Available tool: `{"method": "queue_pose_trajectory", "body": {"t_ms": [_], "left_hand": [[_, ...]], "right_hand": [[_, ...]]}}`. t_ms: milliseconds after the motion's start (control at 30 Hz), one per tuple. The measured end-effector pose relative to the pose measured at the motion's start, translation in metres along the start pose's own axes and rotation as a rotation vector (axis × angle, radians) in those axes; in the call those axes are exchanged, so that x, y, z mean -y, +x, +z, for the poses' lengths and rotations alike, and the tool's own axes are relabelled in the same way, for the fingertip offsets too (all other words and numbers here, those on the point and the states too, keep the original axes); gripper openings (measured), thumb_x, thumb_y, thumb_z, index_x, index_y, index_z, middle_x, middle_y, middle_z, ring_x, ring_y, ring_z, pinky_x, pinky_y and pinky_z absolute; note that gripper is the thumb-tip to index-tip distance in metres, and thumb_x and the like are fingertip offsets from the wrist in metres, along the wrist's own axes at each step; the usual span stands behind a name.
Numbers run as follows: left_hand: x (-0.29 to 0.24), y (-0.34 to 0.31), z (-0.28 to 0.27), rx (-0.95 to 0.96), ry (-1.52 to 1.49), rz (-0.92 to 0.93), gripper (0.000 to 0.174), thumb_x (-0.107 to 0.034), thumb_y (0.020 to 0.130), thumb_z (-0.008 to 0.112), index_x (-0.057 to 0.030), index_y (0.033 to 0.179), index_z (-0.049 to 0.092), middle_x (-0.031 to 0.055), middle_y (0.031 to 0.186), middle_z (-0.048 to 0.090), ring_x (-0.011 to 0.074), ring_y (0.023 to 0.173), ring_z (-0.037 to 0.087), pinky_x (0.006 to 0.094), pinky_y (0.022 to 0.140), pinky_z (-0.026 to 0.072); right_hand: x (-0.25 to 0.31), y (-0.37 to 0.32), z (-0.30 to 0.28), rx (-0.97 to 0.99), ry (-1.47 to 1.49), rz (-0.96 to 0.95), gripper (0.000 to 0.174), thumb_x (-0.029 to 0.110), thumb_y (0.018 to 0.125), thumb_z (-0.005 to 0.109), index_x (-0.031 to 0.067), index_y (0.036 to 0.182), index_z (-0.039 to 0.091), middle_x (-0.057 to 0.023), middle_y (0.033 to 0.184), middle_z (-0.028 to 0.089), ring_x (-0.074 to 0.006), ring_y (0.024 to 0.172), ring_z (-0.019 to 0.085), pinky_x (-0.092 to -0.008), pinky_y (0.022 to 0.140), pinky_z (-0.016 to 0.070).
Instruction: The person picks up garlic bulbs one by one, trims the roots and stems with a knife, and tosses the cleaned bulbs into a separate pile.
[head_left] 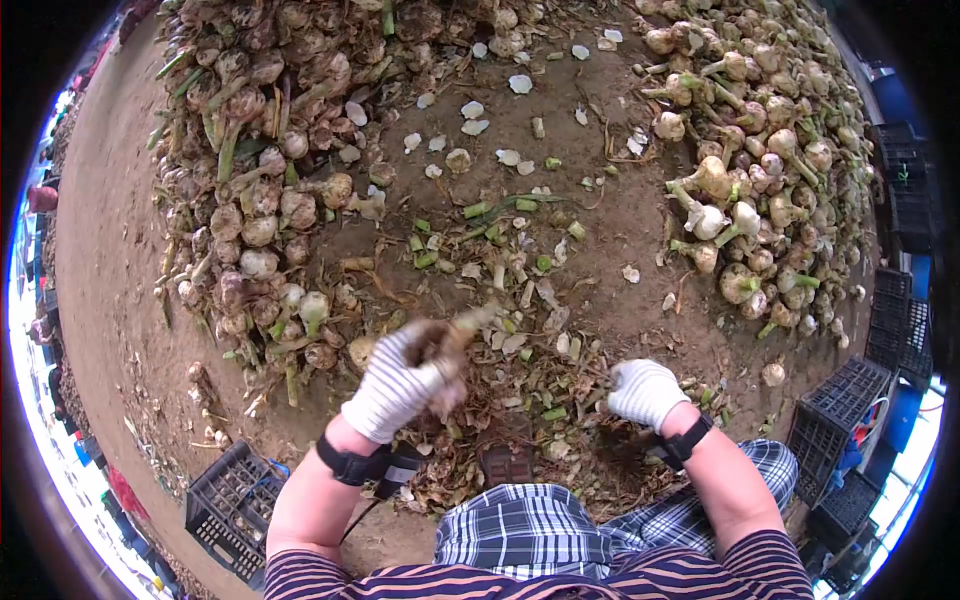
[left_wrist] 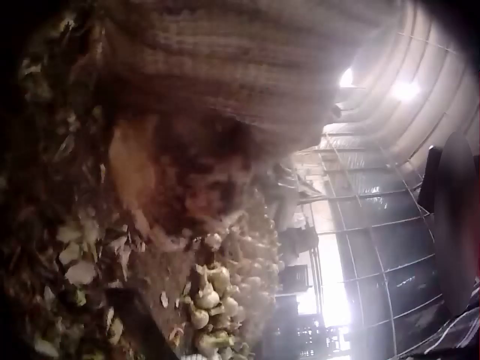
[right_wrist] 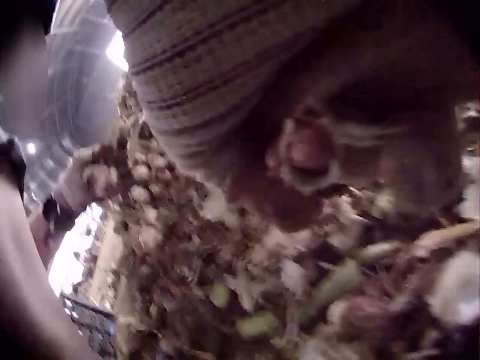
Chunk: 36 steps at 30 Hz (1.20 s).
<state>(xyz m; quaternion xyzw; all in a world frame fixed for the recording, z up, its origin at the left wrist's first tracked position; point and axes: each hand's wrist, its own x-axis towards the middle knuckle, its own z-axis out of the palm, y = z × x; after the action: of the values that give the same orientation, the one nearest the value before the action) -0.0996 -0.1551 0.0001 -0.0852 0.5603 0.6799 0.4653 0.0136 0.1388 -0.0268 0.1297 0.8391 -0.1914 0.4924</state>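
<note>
My left hand point(head_left: 395, 385), in a white striped knit glove, grips a garlic bulb point(left_wrist: 202, 180) with dirty brown and pinkish skin. Motion blurs both in the head view, where a pale stem point(head_left: 475, 320) points away from the fingers. Over the litter to the right is my right hand point(head_left: 645, 392), gloved alike, with its fingers curled inward. Close up in the right wrist view, a bare fingertip point(right_wrist: 309, 146) shows at the glove's end. I cannot tell whether this hand holds something. Under both hands lie dry garlic skins and cut green stem pieces point(head_left: 555, 413).
A large heap of untrimmed garlic point(head_left: 260, 200) rises at left, and a heap of garlic with shorter stems point(head_left: 760, 190) lies at right. Black crates point(head_left: 840, 400) stand along the right side; another crate point(head_left: 235, 510) sits at lower left. White skin flakes point(head_left: 520, 84) dot the dirt floor.
</note>
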Motion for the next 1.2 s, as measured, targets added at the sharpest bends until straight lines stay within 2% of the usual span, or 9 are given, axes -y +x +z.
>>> {"method": "queue_pose_trajectory", "body": {"t_ms": [133,167,200,367,500,633,900,1100,1200], "left_hand": [[-0.045,0.012,0.036,-0.224,0.143,0.115,0.059,-0.027,0.089,0.063,-0.0041,0.137,0.038,0.0092,0.112,0.061,0.0135,0.086,0.062,0.025,0.074,0.0515],[-0.053,0.01,0.045,0.028,-0.062,0.219,0.066,-0.031,0.089,0.062,-0.0051,0.141,0.031,0.0101,0.122,0.056,0.0158,0.101,0.056,0.0294,0.085,0.0466],[-0.061,0.003,0.052,0.283,-0.271,0.311,0.074,-0.036,0.089,0.061,-0.0062,0.145,0.024,0.011,0.132,0.05,0.018,0.116,0.051,0.0339,0.096,0.0417],[-0.004,-0.009,-0.061,-0.837,0.329,0.396,0.047,-0.029,0.09,0.06,-0.0003,0.126,0.05,0.0117,0.11,0.062,0.0184,0.099,0.058,0.0313,0.088,0.0451],[0.087,-0.025,-0.084,-1.11,0.53,-0.008,0.065,-0.037,0.08,0.07,-0.0009,0.128,0.045,0.0155,0.108,0.061,0.0231,0.096,0.058,0.0352,0.091,0.0446],[0.11,-0.001,-0.082,-1.012,0.63,-0.266,0.082,-0.042,0.079,0.067,-0.0006,0.139,0.029,0.0287,0.123,0.053,0.0376,0.115,0.052,0.0387,0.095,0.0427],[0.085,0.078,-0.085,-0.75,1.1,0.404,0.082,-0.035,0.075,0.07,-0.0046,0.14,0.029,0.0279,0.12,0.049,0.043,0.105,0.053,0.0462,0.091,0.0442],[0.051,0.094,-0.042,-0.873,1.274,0.046,0.081,-0.044,0.065,0.077,-0.0032,0.127,0.044,0.0233,0.112,0.056,0.037,0.106,0.054,0.0446,0.091,0.0452],[0.061,0.099,-0.046,-0.583,0.297,0.436,0.063,-0.005,0.066,0.079,-0.0019,0.121,0.049,0.0127,0.111,0.06,0.0197,0.1,0.06,0.0286,0.087,0.0501]], "right_hand": [[0.012,0.026,0.019,-0.123,0.267,-0.003,0.028,0.02,0.072,0.058,0.0015,0.091,0.067,-0.0237,0.084,0.065,-0.0371,0.082,0.063,-0.0395,0.076,0.0506],[0.014,0.05,0.034,-0.532,0.311,-0.675,0.021,0.016,0.074,0.058,0.0005,0.085,0.065,-0.0224,0.076,0.064,-0.0326,0.072,0.063,-0.0378,0.069,0.0496],[0.005,0.063,0.046,-0.399,0.543,-0.498,0.017,0.015,0.076,0.057,0.0007,0.082,0.064,-0.0203,0.071,0.063,-0.0299,0.066,0.06,-0.0369,0.065,0.0481],[0.003,0.027,0.01,-0.419,0.633,-0.145,0.01,0.009,0.073,0.055,0.001,0.072,0.06,-0.0098,0.052,0.053,-0.0157,0.049,0.049,-0.0314,0.049,0.0412],[-0.005,0.036,0.035,-0.344,0.872,-0.027,0.013,0.01,0.066,0.06,0.0018,0.077,0.06,-0.0044,0.059,0.056,-0.0124,0.054,0.047,-0.0284,0.053,0.0424],[0.021,0.036,0.022,-0.261,0.596,-0.154,0.01,0.012,0.07,0.055,0.0027,0.073,0.058,-0.0061,0.061,0.059,-0.0168,0.055,0.053,-0.0306,0.057,0.0449],[0.022,0.031,0.018,-0.242,0.553,-0.094,0.021,0.012,0.069,0.058,0.002,0.087,0.062,-0.0095,0.067,0.064,-0.0195,0.061,0.06,-0.0306,0.06,0.0475],[0.012,0.035,0.032,-0.348,0.483,-0.131,0.016,0.016,0.068,0.057,0.0046,0.08,0.06,-0.0157,0.066,0.061,-0.0318,0.063,0.059,-0.0363,0.061,0.048],[0.032,0.02,0.006,-0.425,0.32,-0.152,0.015,0.018,0.068,0.056,0.0068,0.078,0.06,-0.0163,0.066,0.061,-0.0337,0.064,0.06,-0.0393,0.059,0.0484]]}}
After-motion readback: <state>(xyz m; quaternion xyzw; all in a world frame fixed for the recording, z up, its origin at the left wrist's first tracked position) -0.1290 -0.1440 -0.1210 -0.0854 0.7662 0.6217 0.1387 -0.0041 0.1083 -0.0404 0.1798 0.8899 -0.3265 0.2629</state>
